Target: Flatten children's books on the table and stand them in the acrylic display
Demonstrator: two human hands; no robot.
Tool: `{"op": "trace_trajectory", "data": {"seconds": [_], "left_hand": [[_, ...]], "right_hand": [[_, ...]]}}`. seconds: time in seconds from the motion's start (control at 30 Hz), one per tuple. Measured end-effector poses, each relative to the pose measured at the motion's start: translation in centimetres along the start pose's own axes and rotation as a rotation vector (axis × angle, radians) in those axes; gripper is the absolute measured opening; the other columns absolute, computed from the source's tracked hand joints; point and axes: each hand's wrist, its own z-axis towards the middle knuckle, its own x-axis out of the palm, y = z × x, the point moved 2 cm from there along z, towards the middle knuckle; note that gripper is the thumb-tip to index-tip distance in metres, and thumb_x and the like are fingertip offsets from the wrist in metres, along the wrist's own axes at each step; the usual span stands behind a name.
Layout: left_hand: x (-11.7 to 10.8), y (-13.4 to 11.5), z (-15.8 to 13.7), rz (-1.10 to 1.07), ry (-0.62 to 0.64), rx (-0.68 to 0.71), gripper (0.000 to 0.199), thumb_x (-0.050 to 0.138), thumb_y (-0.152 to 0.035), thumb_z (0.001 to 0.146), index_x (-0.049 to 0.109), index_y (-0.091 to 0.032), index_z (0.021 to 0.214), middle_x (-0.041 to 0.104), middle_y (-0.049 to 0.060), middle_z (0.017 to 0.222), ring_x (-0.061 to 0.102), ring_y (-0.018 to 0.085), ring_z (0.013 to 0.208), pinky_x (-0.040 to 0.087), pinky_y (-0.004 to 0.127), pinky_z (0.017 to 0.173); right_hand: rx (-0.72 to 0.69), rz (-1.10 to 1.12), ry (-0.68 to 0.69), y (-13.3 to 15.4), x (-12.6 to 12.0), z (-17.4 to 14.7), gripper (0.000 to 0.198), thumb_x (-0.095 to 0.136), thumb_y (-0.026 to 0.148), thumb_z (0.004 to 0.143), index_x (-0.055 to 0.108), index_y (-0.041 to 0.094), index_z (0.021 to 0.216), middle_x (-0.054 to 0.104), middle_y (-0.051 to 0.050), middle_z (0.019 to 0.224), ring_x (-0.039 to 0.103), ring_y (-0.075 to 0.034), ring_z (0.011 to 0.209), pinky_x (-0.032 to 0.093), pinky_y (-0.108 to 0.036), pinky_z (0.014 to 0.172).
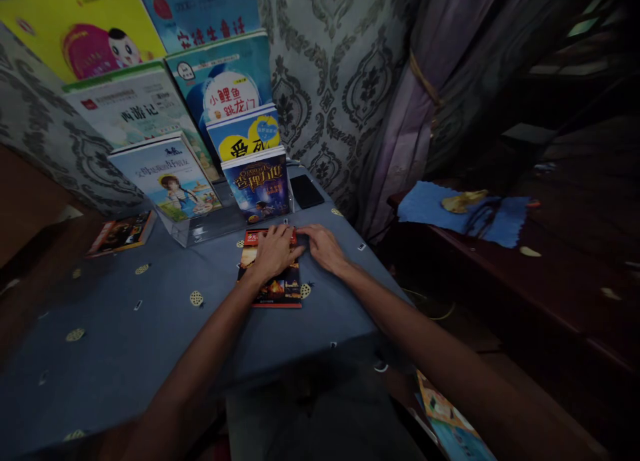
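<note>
Clear plastic, the stand (193, 232) holds leaning books (175, 184) at the left of my feed; just in front of its right end, the dark-covered book (283, 289) lies on the blue tablecloth (165, 334) under my left hand (274, 251), open rather than gripping. My right hand (324, 246) is at the book's upper right corner, pinching or not I cannot tell; light, even palm pressure should steady the cover without creasing.

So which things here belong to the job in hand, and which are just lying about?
Job:
dark book under left hand, right hand near its corner
perhaps clear stand with books

Lying about:
black phone-like slab
blue cloth, right
</note>
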Motion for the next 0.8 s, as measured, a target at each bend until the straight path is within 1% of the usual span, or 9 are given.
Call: {"op": "trace_trajectory", "data": {"seconds": [0.07, 0.17, 0.23, 0.3, 0.37, 0.43, 0.53, 0.63, 0.8], "left_hand": [[-0.5, 0.3, -0.2, -0.033, 0.038, 0.042, 0.048, 0.056, -0.041, 0.094, 0.054, -0.017, 0.136, 0.057, 0.013, 0.139, 0.05, 0.031, 0.123, 0.042, 0.047, 0.102], [-1.3, 1.4, -1.2, -0.124, 0.123, 0.211, 0.047, 0.059, -0.027, 0.088, 0.056, -0.017, 0.134, 0.06, 0.01, 0.132, 0.054, 0.027, 0.119, 0.042, 0.042, 0.105], [-1.6, 2.2, -2.3, -0.193, 0.124, 0.278, 0.049, 0.059, -0.022, 0.086, 0.055, -0.018, 0.134, 0.059, 0.01, 0.133, 0.055, 0.025, 0.121, 0.043, 0.039, 0.108], [-1.6, 2.5, -3.3, -0.21, 0.07, 0.234, 0.046, 0.058, -0.023, 0.087, 0.055, -0.018, 0.132, 0.058, 0.011, 0.131, 0.056, 0.025, 0.121, 0.045, 0.039, 0.106], [-1.4, 2.2, -4.1, -0.142, 0.014, 0.12, 0.034, 0.057, -0.026, 0.09, 0.059, -0.015, 0.121, 0.06, 0.014, 0.123, 0.059, 0.026, 0.114, 0.049, 0.04, 0.101], [-1.0, 1.3, -4.6, -0.032, -0.02, 0.02, 0.022, 0.055, -0.027, 0.093, 0.061, -0.015, 0.109, 0.062, 0.015, 0.114, 0.06, 0.027, 0.108, 0.05, 0.041, 0.097], [-0.7, -0.4, -4.7, 0.101, -0.041, -0.056, 0.016, 0.051, -0.026, 0.097, 0.061, -0.015, 0.103, 0.066, 0.015, 0.109, 0.062, 0.027, 0.107, 0.05, 0.041, 0.097], [-1.0, -1.6, -4.6, 0.181, 0.002, -0.105, 0.021, 0.046, -0.027, 0.1, 0.062, -0.013, 0.102, 0.068, 0.015, 0.106, 0.064, 0.027, 0.104, 0.051, 0.037, 0.092], [-2.1, -2.5, -4.4, 0.254, 0.102, -0.138, 0.03, 0.039, -0.027, 0.103, 0.065, -0.012, 0.105, 0.069, 0.015, 0.108, 0.068, 0.025, 0.101, 0.052, 0.033, 0.083]], "right_hand": [[0.023, 0.024, -0.047, -0.1, -0.1, 0.0, 0.053, 0.04, -0.001, 0.081, 0.069, 0.019, 0.12, 0.071, -0.01, 0.12, 0.061, -0.024, 0.115, 0.046, -0.045, 0.105], [0.015, 0.064, -0.073, 0.0, -0.1, 0.0, 0.051, 0.04, 0.0, 0.082, 0.069, 0.019, 0.119, 0.072, -0.01, 0.117, 0.062, -0.024, 0.112, 0.047, -0.044, 0.103], [-0.005, 0.091, -0.079, 0.1, 0.0, 0.1, 0.05, 0.041, 0.0, 0.082, 0.07, 0.02, 0.118, 0.073, -0.01, 0.117, 0.063, -0.023, 0.112, 0.048, -0.043, 0.103], [-0.024, 0.119, -0.087, 0.1, 0.1, 0.1, 0.049, 0.043, 0.0, 0.081, 0.07, 0.02, 0.117, 0.073, -0.009, 0.118, 0.063, -0.022, 0.113, 0.048, -0.042, 0.103], [-0.037, 0.161, -0.092, 0.2, 0.3, 0.2, 0.048, 0.044, 0.001, 0.081, 0.071, 0.021, 0.116, 0.073, -0.007, 0.117, 0.064, -0.022, 0.114, 0.048, -0.042, 0.104], [-0.041, 0.227, -0.076, 0.4, 0.4, 0.3, 0.048, 0.044, 0.001, 0.082, 0.071, 0.021, 0.115, 0.074, -0.006, 0.115, 0.065, -0.021, 0.112, 0.049, -0.041, 0.103], [-0.042, 0.329, -0.021, 0.7, 0.3, 0.3, 0.049, 0.042, 0.0, 0.084, 0.071, 0.021, 0.117, 0.076, -0.005, 0.111, 0.069, -0.019, 0.108, 0.051, -0.038, 0.101], [-0.04, 0.379, 0.02, 0.9, 0.1, 0.5, 0.052, 0.041, -0.001, 0.083, 0.069, 0.019, 0.121, 0.077, -0.005, 0.108, 0.07, -0.018, 0.107, 0.051, -0.037, 0.101], [0.006, 0.393, 0.026, 0.6, -0.1, 1.0, 0.052, 0.041, -0.002, 0.083, 0.068, 0.016, 0.123, 0.078, -0.006, 0.106, 0.069, -0.018, 0.105, 0.049, -0.037, 0.102]]}}
